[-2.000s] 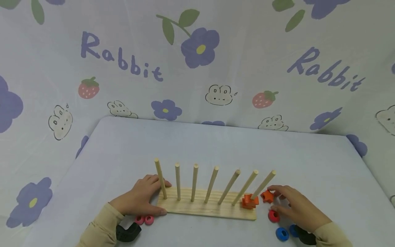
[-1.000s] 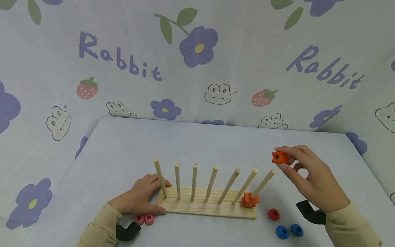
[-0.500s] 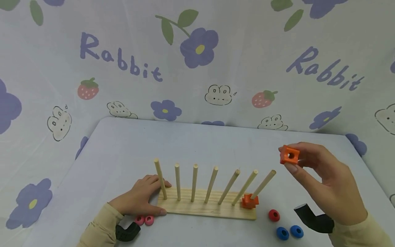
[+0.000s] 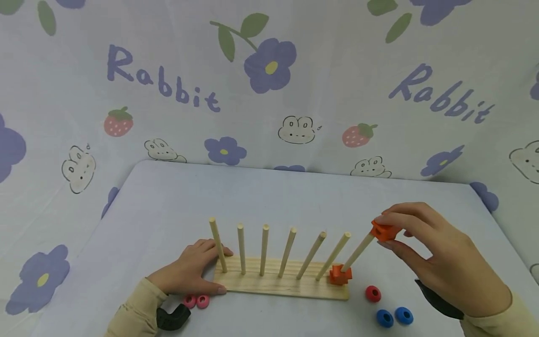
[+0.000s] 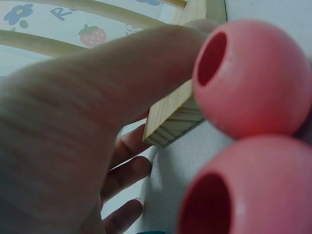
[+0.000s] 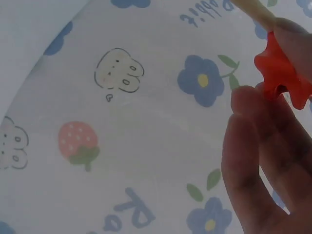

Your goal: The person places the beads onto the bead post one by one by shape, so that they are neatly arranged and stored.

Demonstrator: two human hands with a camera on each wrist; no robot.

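Note:
A wooden base [image 4: 269, 285] carries several upright pegs in a row. My right hand [image 4: 425, 255] pinches an orange star-shaped bead [image 4: 382, 230] [image 6: 280, 73] at the tip of the rightmost peg [image 4: 358, 252]. Another orange bead [image 4: 339, 274] sits at the foot of that peg. My left hand [image 4: 189, 274] lies flat on the table with straight fingers, pressing the left end of the base [image 5: 173, 117]. Two pink beads [image 4: 196, 301] [image 5: 253, 78] lie just in front of that hand.
A red bead [image 4: 373, 293] and two blue beads [image 4: 394, 317] lie on the table to the right of the base. A cloth printed with flowers, rabbits and strawberries [image 4: 269, 84] hangs behind the table.
My right hand picked the orange bead up from the table beside the base, lifted it, turned it, and brought it down to the tip of the rightmost peg. The left hand stayed put.

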